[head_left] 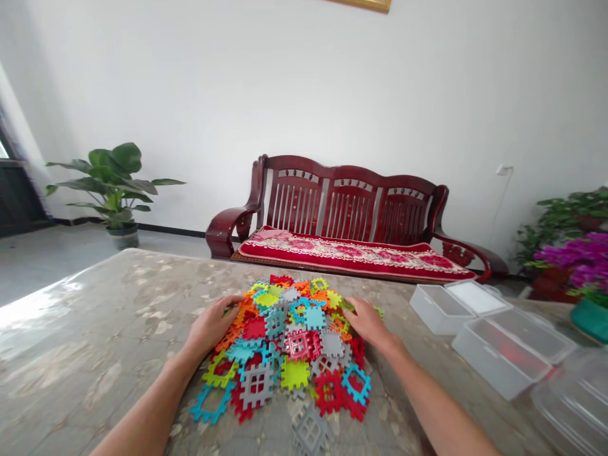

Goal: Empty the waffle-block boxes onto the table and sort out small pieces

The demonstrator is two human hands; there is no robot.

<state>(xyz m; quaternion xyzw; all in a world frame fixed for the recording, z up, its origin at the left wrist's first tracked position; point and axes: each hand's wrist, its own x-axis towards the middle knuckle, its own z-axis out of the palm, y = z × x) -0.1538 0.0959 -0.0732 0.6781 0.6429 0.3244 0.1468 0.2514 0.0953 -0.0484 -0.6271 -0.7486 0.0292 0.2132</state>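
While three boxes (498,364) stand aside, left hand (211,326) and right hand (368,323), slack-fingered, touch tiles (294,345).

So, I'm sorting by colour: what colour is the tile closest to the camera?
Grey. The tile shows best low in the head view.
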